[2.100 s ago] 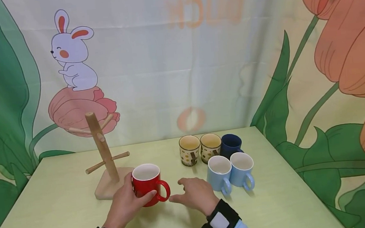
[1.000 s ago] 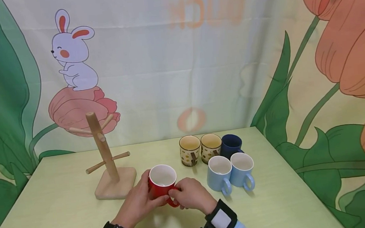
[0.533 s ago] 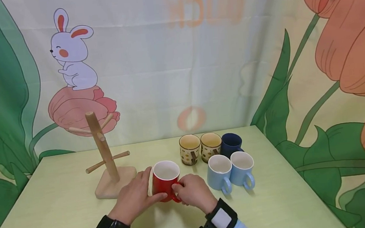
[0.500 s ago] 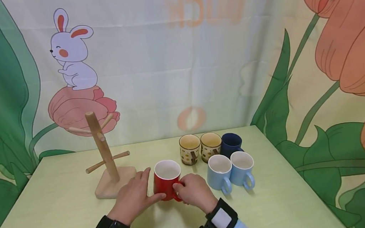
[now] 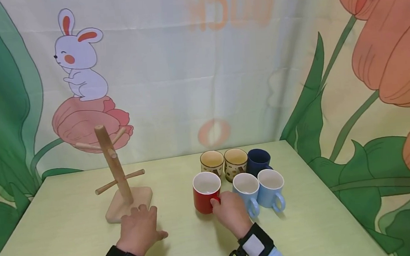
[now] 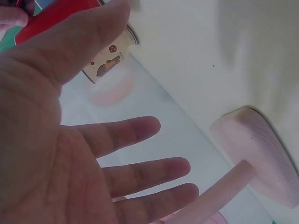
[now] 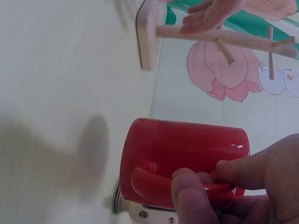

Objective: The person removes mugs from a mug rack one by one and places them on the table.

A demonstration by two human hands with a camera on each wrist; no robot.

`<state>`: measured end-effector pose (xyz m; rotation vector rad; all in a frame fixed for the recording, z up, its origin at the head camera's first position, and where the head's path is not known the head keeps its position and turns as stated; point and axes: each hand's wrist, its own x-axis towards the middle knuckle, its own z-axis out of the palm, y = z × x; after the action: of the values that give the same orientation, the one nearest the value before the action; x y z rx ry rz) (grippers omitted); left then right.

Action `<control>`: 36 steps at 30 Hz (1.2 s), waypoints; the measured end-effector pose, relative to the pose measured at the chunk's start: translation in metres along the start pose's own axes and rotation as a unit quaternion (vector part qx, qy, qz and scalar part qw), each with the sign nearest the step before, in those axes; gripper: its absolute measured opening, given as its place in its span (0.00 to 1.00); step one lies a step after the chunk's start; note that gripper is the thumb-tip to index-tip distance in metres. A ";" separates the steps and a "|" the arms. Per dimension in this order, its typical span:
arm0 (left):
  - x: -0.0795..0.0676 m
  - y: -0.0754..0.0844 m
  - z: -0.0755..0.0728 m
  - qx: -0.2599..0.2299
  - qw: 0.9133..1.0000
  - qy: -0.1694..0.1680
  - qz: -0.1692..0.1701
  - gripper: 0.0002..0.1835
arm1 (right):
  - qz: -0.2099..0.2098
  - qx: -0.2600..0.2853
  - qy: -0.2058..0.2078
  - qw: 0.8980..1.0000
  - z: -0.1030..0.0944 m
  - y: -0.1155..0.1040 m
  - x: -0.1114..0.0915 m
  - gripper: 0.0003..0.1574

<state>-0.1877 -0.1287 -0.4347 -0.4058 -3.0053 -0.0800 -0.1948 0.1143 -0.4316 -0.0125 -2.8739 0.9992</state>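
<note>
A red mug [image 5: 207,194] with a white inside stands upright in the head view, in front of the patterned cups. My right hand [image 5: 233,212] pinches its handle between thumb and fingers, as the right wrist view shows with the mug [image 7: 187,149] seen from the side. My left hand [image 5: 139,229] holds nothing, its fingers spread and thumb out, just in front of the base of the wooden mug tree [image 5: 116,171]. In the left wrist view the palm and fingers [image 6: 135,175] are extended, with the tree's base [image 6: 257,149] beyond them.
Right of the red mug stand two light blue mugs [image 5: 246,187]. Behind are two cream patterned cups [image 5: 235,165] and a dark blue mug [image 5: 258,160]. The mug tree's pegs [image 5: 134,174] carry nothing. A printed curtain [image 5: 158,87] hangs behind the table [image 5: 71,219].
My right hand took the red mug's handle and moved the mug right, toward the other mugs. My left hand let go of the mug and drew back left.
</note>
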 end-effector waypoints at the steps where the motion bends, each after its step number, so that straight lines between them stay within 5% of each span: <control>1: 0.000 0.000 0.001 -0.002 1.000 0.000 -0.001 0.34 | -0.004 -0.013 0.011 1.000 0.001 0.002 0.000 0.21; 10: -0.004 -0.004 0.004 -0.015 1.000 0.000 -0.004 0.33 | 0.006 -0.064 0.082 0.995 0.008 0.013 -0.002 0.19; 36: -0.003 -0.001 0.011 -0.024 1.000 -0.015 0.001 0.32 | 0.046 -0.070 0.092 0.992 0.022 0.031 0.004 0.18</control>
<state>-0.1859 -0.1302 -0.4460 -0.4182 -3.0379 -0.1460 -0.2021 0.1256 -0.4677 -0.2372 -2.7870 0.7644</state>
